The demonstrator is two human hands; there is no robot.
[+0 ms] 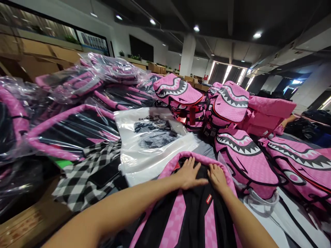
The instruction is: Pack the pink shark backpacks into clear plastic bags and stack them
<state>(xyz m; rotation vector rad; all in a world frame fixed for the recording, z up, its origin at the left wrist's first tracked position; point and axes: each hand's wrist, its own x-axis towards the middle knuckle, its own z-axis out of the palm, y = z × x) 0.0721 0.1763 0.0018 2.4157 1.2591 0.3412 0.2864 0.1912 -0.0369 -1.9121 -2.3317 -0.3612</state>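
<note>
A pink and black backpack [196, 213] lies in front of me with its black strap side facing up. My left hand [190, 174] rests flat on its upper back panel, fingers spread and pointing at the pink rim. Beside it, my right hand [217, 177] lies on the same panel near the right rim, fingers stretched out and slightly bent. Neither hand grips anything that I can see. Just beyond the backpack lies a white plastic bag [152, 144] with a dark printed pattern on it.
Pink backpacks with shark-mouth prints [247, 162] are piled to the right. Plastic-wrapped backpacks [74, 127] are heaped on the left, above a black-and-white checked cloth [77, 182]. A cardboard box [33, 217] stands at lower left, and white sheets [297, 217] lie at lower right.
</note>
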